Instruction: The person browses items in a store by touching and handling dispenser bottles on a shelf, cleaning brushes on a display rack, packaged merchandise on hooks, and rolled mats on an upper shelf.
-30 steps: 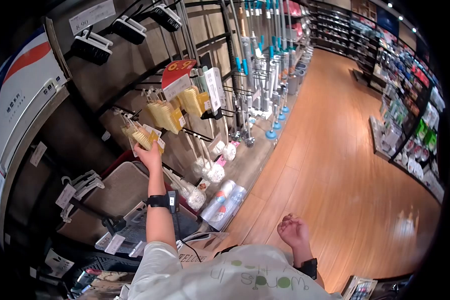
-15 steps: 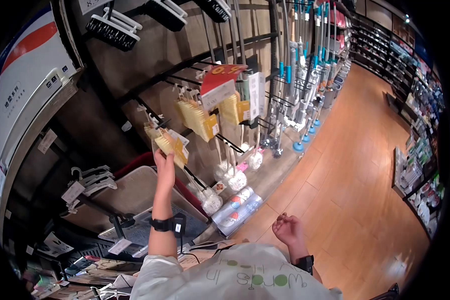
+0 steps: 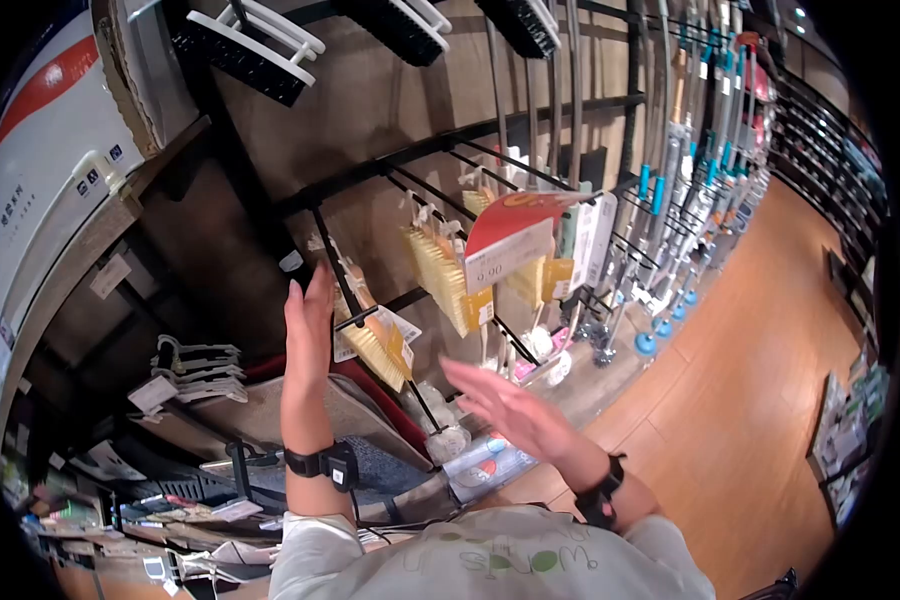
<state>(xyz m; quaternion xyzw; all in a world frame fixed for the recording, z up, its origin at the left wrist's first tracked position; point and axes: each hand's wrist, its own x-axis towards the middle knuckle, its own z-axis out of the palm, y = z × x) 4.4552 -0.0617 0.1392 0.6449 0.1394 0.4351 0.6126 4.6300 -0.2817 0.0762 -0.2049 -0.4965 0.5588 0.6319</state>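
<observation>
Left of the angled, yellow-bristled brush, slim white hangers are seen; nearer it, the left hand is raised, fingers straight, nothing pinched. The brush is hung on black metal. Right of it, matching brushes are hung; below them, the right hand is held flat, fingers extended.

light: moderately bright aisle, small ceiling lamps glowing upper right, soft sheen on floor | shadow: left shelf recess dim | focus: yellow brushes fairly clear, distant shelves soft | lens: fisheye bowing, black corners
</observation>
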